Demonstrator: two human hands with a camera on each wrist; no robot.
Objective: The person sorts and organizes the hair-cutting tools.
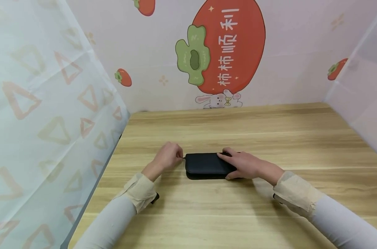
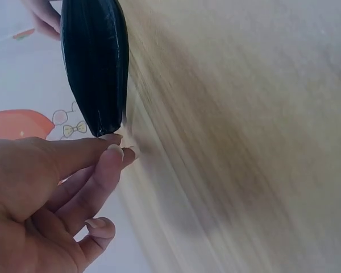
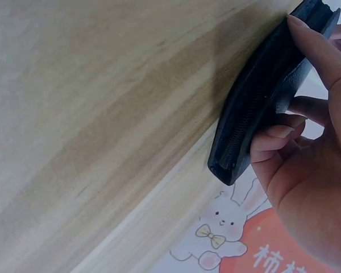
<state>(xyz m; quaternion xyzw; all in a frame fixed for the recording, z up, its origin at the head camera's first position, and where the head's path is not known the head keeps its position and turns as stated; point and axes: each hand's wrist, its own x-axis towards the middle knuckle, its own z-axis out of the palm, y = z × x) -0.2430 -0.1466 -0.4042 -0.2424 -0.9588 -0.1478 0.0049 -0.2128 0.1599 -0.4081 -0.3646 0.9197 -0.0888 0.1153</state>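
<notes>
A black zip wallet [image 1: 205, 163] lies flat on the wooden table, its long side running left to right. At its left end, my left hand [image 1: 167, 157] pinches a small dark pull between thumb and fingertips, seen up close where the left hand [image 2: 57, 187] meets the wallet's narrow end [image 2: 96, 68]. Over the right end, my right hand [image 1: 245, 164] grips the wallet, thumb on the near edge and fingers across the top. Zipper teeth [image 3: 238, 133] run along the wallet's side in the right wrist view. The pull is mostly hidden by the left fingertips.
The wooden table [image 1: 207, 214] extends around the wallet. A patterned sheet [image 1: 67, 103] hangs along the left, and a wall covering [image 1: 151, 69] with printed persimmons and a rabbit stands behind. Another pale sheet [image 1: 368, 86] borders the right side.
</notes>
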